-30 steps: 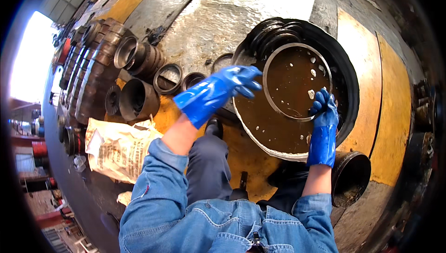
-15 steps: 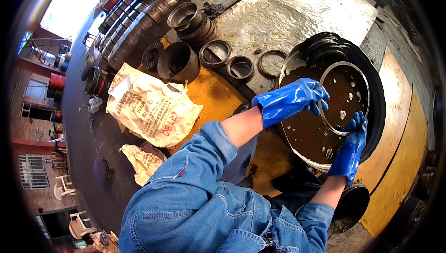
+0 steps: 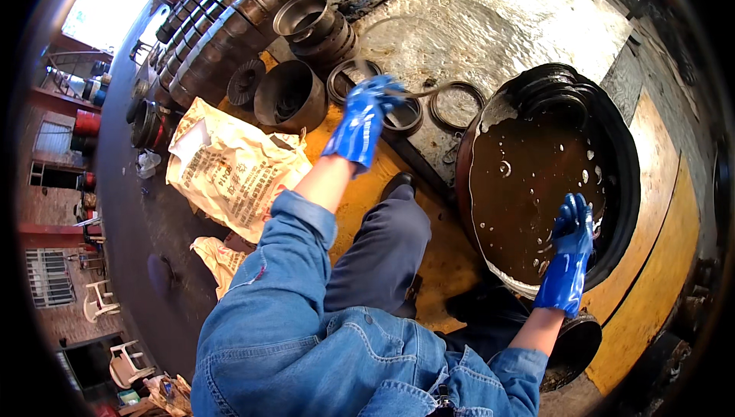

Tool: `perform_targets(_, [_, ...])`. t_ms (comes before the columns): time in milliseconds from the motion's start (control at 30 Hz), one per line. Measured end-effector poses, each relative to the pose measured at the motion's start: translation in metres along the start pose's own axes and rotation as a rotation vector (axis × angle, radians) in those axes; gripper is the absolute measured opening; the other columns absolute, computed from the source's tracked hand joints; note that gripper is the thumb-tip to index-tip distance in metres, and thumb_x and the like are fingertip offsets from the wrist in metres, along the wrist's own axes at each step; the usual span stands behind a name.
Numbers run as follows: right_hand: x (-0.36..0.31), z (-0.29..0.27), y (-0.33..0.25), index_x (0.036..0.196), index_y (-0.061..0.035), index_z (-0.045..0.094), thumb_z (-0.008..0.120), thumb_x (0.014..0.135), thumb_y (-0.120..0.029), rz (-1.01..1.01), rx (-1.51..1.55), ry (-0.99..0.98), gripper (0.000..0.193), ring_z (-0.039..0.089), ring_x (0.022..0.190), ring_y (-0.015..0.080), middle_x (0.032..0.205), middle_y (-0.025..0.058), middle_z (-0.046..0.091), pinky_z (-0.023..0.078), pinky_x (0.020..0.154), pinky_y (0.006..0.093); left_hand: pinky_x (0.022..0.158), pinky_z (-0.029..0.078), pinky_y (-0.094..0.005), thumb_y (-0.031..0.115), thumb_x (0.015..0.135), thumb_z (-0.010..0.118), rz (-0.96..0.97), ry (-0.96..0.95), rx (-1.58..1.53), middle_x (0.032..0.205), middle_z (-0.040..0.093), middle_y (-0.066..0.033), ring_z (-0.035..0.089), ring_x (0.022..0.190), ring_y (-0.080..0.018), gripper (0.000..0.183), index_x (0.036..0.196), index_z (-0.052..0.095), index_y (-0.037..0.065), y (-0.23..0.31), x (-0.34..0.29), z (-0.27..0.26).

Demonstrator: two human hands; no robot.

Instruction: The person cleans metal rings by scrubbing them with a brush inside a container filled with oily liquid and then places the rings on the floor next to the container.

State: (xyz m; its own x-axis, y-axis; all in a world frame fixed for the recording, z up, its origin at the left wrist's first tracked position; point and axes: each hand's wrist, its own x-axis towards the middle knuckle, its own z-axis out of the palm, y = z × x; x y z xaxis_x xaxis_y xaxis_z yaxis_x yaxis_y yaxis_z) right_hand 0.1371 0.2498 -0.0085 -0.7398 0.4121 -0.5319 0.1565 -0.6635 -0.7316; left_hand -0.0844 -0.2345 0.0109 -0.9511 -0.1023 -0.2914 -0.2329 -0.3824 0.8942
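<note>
My left hand [image 3: 366, 111], in a blue rubber glove, is closed on a thin metal ring [image 3: 419, 94], blurred by motion, above several round metal parts. Below it on the floor are a dark ring [image 3: 457, 104] and a short ring-shaped part [image 3: 404, 117]. At the right, my right hand [image 3: 574, 233], in a matching glove, is over the near right side of a black tub [image 3: 626, 164]. Its fingers are stretched out and hold nothing. Brown liquid [image 3: 521, 179] with patches of foam fills the tub, and dark rings [image 3: 547, 95] rest at its far side.
A torn paper sack [image 3: 237, 172] stands left of my left arm, beside a metal cylinder [image 3: 289, 97]. Stacked metal drums [image 3: 230, 34] are at the far left. A metal sheet [image 3: 505, 11] covers the floor beyond. Another round container [image 3: 578, 348] sits near my right forearm.
The ring has come out from over the tub and moved left in my left hand. My right hand has let go of it and stays over the tub.
</note>
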Motion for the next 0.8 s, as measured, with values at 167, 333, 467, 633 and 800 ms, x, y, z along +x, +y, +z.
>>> perform_targets(167, [-0.044, 0.021, 0.053, 0.138, -0.0055, 0.063, 0.065, 0.104, -0.038, -0.072, -0.273, -0.125, 0.047, 0.072, 0.089, 0.0185, 0.121, 0.0104, 0.074, 0.058, 0.077, 0.028, 0.053, 0.051, -0.0237, 0.022, 0.104, 0.056, -0.109, 0.234, -0.063, 0.112, 0.076, -0.0227, 0.075, 0.077, -0.0283, 0.036, 0.13, 0.062, -0.001, -0.059, 0.066, -0.156])
perform_targets(333, [-0.101, 0.038, 0.087, 0.132, 0.0027, 0.064, 0.062, 0.106, -0.034, -0.055, -0.838, -0.07, 0.045, 0.07, 0.089, 0.0192, 0.111, 0.0137, 0.073, 0.058, 0.077, 0.0338, 0.065, 0.052, -0.0203, 0.018, 0.102, 0.055, -0.071, 0.333, -0.069, 0.118, 0.075, -0.0113, 0.072, 0.09, -0.0215, 0.033, 0.131, 0.063, 0.005, -0.093, 0.092, -0.184])
perform_targets(467, [-0.117, 0.023, 0.112, 0.131, 0.0047, 0.063, 0.056, 0.108, -0.021, -0.069, -0.922, -0.107, 0.035, 0.07, 0.092, 0.0189, 0.111, 0.0166, 0.073, 0.059, 0.081, 0.0333, 0.066, 0.053, -0.0217, 0.014, 0.103, 0.054, -0.08, 0.397, -0.202, 0.118, 0.074, -0.0138, 0.072, 0.088, -0.0226, 0.03, 0.131, 0.062, 0.005, -0.128, 0.141, -0.212])
perform_targets(633, [-0.122, 0.05, 0.11, 0.129, 0.0052, 0.064, 0.051, 0.107, -0.012, -0.102, -1.133, -0.048, 0.031, 0.07, 0.093, 0.0189, 0.111, 0.0159, 0.073, 0.057, 0.085, 0.0323, 0.069, 0.053, -0.0214, 0.012, 0.104, 0.052, -0.092, 0.366, -0.272, 0.123, 0.073, -0.0135, 0.072, 0.094, -0.0222, 0.028, 0.13, 0.061, 0.005, -0.14, 0.166, -0.194])
perform_targets(800, [-0.122, 0.065, 0.109, 0.126, 0.0039, 0.066, 0.054, 0.106, -0.01, -0.049, -1.156, -0.008, 0.028, 0.068, 0.091, 0.0147, 0.106, 0.0118, 0.072, 0.056, 0.083, 0.0292, 0.076, 0.051, -0.0198, 0.02, 0.108, 0.046, -0.284, 0.41, -0.072, 0.123, 0.073, -0.0112, 0.07, 0.103, -0.0196, 0.03, 0.13, 0.062, 0.005, -0.14, 0.162, -0.199])
